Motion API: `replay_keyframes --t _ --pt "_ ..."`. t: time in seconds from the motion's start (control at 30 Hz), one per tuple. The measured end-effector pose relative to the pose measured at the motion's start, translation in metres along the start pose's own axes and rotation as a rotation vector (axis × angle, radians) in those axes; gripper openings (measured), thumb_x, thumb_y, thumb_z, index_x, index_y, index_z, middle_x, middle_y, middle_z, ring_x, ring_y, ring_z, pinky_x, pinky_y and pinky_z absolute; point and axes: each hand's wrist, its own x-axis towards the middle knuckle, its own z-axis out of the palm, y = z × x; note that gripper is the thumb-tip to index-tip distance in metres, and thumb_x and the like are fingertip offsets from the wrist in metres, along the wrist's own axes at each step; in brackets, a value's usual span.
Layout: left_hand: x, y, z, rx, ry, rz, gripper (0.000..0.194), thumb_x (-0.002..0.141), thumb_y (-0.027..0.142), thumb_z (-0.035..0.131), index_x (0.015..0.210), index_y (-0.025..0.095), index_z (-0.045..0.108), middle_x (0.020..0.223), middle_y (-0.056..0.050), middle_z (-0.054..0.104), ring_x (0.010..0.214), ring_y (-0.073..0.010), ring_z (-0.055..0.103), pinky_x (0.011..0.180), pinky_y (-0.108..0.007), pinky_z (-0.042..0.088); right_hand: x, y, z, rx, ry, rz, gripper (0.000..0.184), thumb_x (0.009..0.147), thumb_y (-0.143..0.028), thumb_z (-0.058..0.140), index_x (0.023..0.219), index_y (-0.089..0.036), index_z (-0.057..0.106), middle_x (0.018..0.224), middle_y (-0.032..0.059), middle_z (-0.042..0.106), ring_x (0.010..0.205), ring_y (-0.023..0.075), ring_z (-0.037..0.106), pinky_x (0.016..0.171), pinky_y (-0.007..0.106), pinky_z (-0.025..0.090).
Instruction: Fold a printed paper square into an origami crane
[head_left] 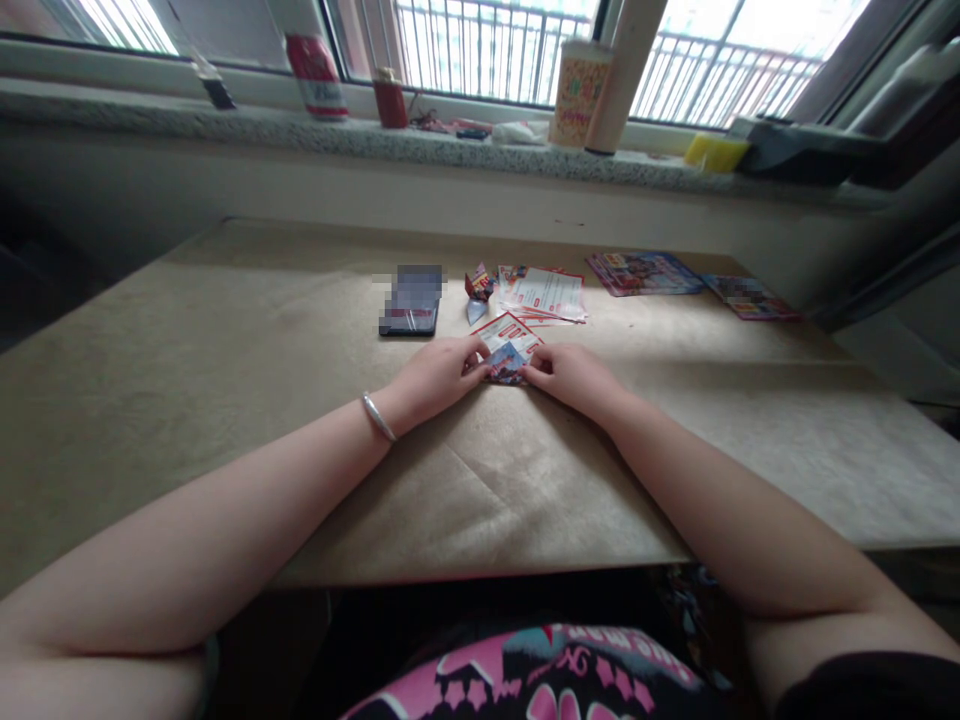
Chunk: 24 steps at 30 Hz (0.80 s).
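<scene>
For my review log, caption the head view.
Left hand and right hand hold folded red-and-white printed paper on a beige tabletop.

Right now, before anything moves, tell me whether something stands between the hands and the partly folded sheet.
Nothing visible does: the left hand and right hand are both already at the partly folded sheet, one on each side. The loose printed sheets lie beyond it, not between.

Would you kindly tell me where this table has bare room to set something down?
The table is bare left of the dark flat object, and right of the right hand, nearer than the colourful cards. It is crowded around the printed sheet, small wrapper and white papers.
</scene>
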Motion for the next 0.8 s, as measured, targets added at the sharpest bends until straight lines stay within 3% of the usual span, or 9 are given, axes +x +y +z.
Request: replay_keyframes --t 0.3,0.53,0.7,0.8 --pt "0.002 -0.008 0.0 -0.066 -0.06 0.002 0.02 0.086 0.036 0.054 0.084 0.017 0.063 0.073 -0.001 0.062 0.062 -0.0131 0.051 0.057 -0.024 0.033 -0.001 -0.001 -0.002 -0.002 -0.01 -0.029 0.028 0.084 -0.043 0.055 0.068 -0.02 0.058 0.067 0.0008 0.062 0.058 0.0123 0.046 0.053 0.027 0.025" --pt "0.0 -0.004 -0.001 -0.045 -0.019 0.015 0.021 0.088 0.035 0.051 0.083 0.017 0.059 0.072 -0.001 0.06 0.063 -0.0131 0.051 0.058 -0.024 0.034 0.001 0.012 -0.003 0.152 -0.045 -0.116 0.03 0.087 -0.042 0.051 0.07 -0.019 0.058 0.062 -0.0015 0.056 0.058 0.0115 0.046 0.055 0.025 0.029" --pt "-0.004 -0.003 -0.003 -0.074 0.084 0.049 0.018 0.089 0.032 0.05 0.094 0.017 0.058 0.078 -0.002 0.062 0.069 -0.0144 0.057 0.065 -0.025 0.042 0.0 0.017 -0.002 0.265 -0.007 -0.158 0.016 0.082 -0.035 0.058 0.081 -0.019 0.062 0.07 -0.0011 0.06 0.062 0.0119 0.05 0.058 0.024 0.034" --pt "-0.005 -0.008 -0.003 -0.05 0.075 0.119 0.024 0.086 0.031 0.053 0.105 0.017 0.059 0.092 -0.006 0.066 0.084 -0.0182 0.062 0.076 -0.028 0.047 0.0 0.017 -0.002 0.297 0.056 -0.161 0.013 0.081 -0.031 0.058 0.084 -0.019 0.063 0.074 -0.0001 0.062 0.064 0.0122 0.051 0.061 0.025 0.037"
